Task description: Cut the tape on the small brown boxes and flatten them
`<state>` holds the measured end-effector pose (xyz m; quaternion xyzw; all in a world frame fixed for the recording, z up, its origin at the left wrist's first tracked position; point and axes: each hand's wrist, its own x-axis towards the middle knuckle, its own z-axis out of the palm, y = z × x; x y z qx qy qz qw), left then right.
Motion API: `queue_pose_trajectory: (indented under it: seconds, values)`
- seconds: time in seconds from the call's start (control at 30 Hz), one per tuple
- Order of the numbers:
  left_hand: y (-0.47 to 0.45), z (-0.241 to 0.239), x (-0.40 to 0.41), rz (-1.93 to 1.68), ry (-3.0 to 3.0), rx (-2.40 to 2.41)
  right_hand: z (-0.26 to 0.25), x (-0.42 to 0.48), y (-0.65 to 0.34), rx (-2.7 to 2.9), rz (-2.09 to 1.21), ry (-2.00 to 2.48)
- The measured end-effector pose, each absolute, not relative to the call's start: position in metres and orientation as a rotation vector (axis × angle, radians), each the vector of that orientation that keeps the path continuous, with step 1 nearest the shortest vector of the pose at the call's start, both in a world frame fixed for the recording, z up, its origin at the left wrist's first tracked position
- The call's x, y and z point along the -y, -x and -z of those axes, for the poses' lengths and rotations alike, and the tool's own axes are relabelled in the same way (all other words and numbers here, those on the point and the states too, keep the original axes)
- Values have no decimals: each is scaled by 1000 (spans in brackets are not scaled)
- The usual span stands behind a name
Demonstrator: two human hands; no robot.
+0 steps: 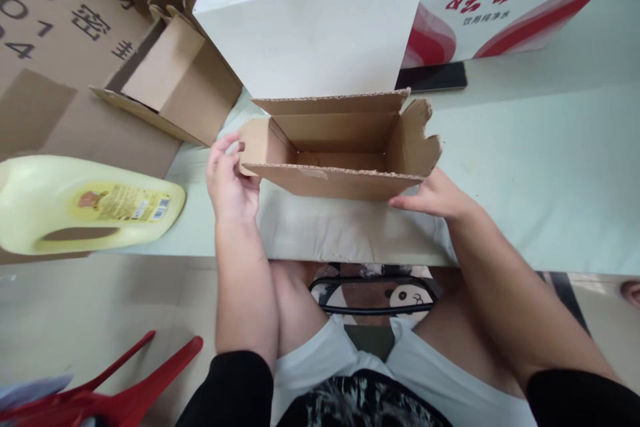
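An open cardboard box (325, 181) stands on the pale green table cover in front of me, its top flaps raised and splayed. Only bare cardboard shows inside it. My left hand (231, 177) is closed on the flap at the box's left end, with thumb and fingers on either side of it. At the right end, my right hand (433, 195) grips the box's near right corner. The thumb lies along the front wall, and the other fingers are hidden behind the box.
A yellow jug (95, 203) lies at the left edge of the table (525, 167). Behind stand another open carton (185, 73), a white box (315, 33) and a red-and-white carton (500, 7). A black phone-like slab (435, 77) lies before them. Below left is a red frame (150, 377).
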<state>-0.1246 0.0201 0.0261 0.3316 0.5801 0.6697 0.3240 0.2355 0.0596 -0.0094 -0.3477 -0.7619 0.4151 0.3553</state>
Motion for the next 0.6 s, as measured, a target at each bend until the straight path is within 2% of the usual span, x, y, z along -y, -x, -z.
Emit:
queue_pose_trajectory:
  seconds: [0.17, 0.4, 0.6]
  values:
    - [109, -31, -15, -1612, -998, -1341, 12, -63, -234, 1728, -1007, 957]
    - [81, -24, -11, -1047, -1276, -1093, 13, -68, -235, 1532, -1186, 1127]
    - [78, -15, -16, -1083, -1103, -1244, 1, -66, -233, 1378, -1514, 1103]
